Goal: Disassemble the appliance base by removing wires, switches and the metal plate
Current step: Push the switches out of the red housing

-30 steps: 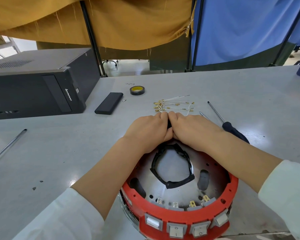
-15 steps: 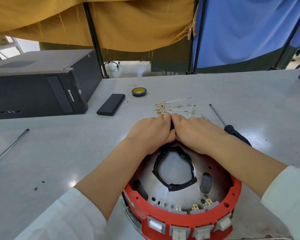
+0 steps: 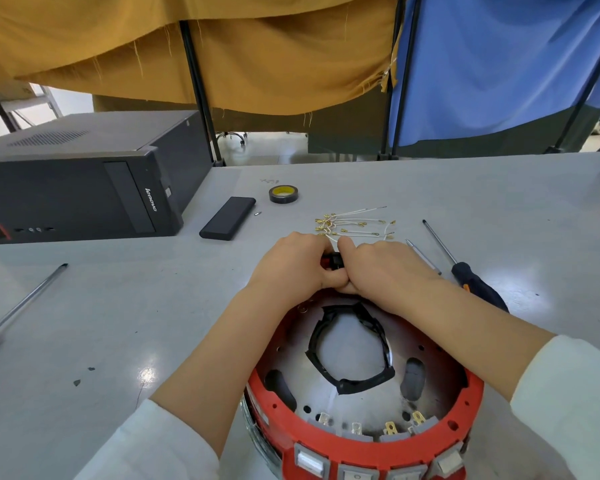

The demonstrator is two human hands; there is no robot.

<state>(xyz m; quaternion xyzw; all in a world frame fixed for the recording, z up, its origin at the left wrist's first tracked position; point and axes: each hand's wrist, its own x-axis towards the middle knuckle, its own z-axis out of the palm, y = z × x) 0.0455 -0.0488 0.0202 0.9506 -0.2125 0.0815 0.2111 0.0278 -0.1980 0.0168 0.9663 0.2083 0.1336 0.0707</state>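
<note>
On the grey table (image 3: 118,323) lies one long steel screwdriver (image 3: 25,303) at the far left. In the middle, the left hand (image 3: 293,268) and the right hand (image 3: 385,271) are both curled around one small black and red part (image 3: 332,261) at the far rim of the round red plastic appliance base (image 3: 361,448); what this part is I cannot tell. I judge the base stiff and rather light, best held by its rim, while its round metal plate (image 3: 291,355) may have sharp edges. Four white rocker switches (image 3: 378,471) show at the front. One loose bundle of thin white wires (image 3: 354,223) lies behind the hands, soft and easy to pinch. Two screwdrivers (image 3: 465,271) lie at the right.
</note>
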